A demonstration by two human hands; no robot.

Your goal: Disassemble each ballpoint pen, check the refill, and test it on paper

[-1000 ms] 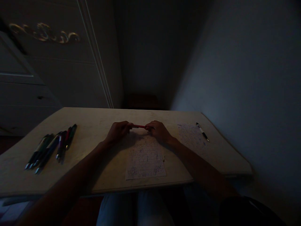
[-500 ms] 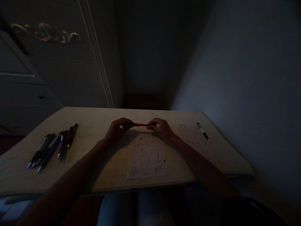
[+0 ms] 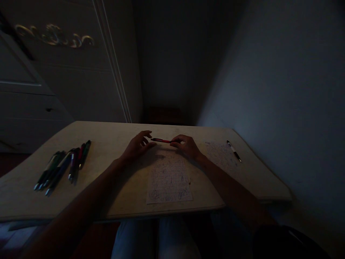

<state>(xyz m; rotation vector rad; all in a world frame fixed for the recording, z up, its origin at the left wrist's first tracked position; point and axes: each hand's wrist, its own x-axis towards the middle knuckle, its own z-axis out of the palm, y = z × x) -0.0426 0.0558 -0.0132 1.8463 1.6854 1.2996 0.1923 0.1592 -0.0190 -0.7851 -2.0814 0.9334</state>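
Note:
A red pen [image 3: 163, 140] with dark ends is held level above the table, its right end pinched in my right hand [image 3: 185, 146]. At the pen's left end, my left hand [image 3: 138, 145] has its thumb and fingers apart, close to the tip without gripping it. Below the pen lies a sheet of paper [image 3: 169, 181] covered in handwriting and doodles. The room is dim, so fine details of the pen are hard to make out.
Several pens [image 3: 58, 169] lie grouped on the table's left side. A white and black pen [image 3: 234, 151] rests at the right, beside scribbles [image 3: 219, 153] on a pale surface. A wall [image 3: 296, 108] borders the table [image 3: 113, 201] on the right; a cabinet [image 3: 81, 93] stands at the left.
My left hand has let go of the pen's left end and its fingers have spread. The pen stays in my right hand, its left end now tilted slightly up.

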